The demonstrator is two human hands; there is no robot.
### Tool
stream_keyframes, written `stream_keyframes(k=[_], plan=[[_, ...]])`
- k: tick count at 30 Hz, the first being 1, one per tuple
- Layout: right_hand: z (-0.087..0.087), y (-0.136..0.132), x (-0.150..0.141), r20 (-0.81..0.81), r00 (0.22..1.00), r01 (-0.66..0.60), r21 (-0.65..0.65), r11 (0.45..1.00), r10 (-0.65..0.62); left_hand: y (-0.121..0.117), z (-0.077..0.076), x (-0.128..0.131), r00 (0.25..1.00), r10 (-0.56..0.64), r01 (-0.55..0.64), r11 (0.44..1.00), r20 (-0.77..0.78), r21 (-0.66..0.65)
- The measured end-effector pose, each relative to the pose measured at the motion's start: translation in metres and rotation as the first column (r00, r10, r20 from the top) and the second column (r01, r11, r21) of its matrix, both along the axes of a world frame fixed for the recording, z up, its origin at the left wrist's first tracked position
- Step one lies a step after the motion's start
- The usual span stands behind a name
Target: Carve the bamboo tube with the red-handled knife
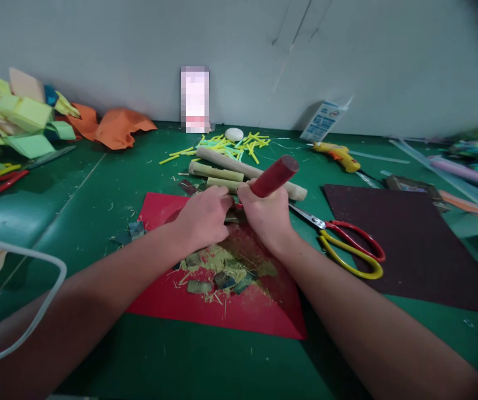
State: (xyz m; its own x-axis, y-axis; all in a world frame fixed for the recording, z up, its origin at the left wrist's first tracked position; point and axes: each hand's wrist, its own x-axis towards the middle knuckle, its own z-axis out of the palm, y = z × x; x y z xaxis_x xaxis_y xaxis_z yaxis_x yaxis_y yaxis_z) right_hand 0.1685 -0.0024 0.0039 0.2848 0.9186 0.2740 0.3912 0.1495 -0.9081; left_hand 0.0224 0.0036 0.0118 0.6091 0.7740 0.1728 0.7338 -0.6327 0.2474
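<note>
My right hand [269, 214] is wrapped round the thick red handle [278, 175] of a tool, which slants up and away. Its working end is hidden below my fist. Close on its left, my left hand [205, 218] is closed with the fingers curled down onto a small greenish bamboo piece [233, 216], mostly covered by the fingers. Both hands are over a red sheet [172, 303]. Dark green bamboo chips [199, 286] and pale yellowish dust and splinters [216, 258] lie on it. Just beyond the hands are two short bamboo lengths [218, 171] and a long pale wooden stick [239, 165].
Scissors [349, 244] with red and yellow handles lie right, partly on a dark brown sheet [409, 250]. Behind are yellow straw pieces [222, 145], a white oval object [234, 134], a yellow glue gun [339, 155] and a propped phone [194, 100]. Folded papers [22, 116] lie left.
</note>
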Motion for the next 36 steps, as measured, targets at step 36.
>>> stream_keyframes(k=[36], plan=[[0.0055,0.0038,0.0018,-0.039,0.997,-0.059,0.026,0.998,0.06,0.0059,-0.0038,-0.0031,0.999,-0.033,0.031,0.998,-0.035,-0.057]])
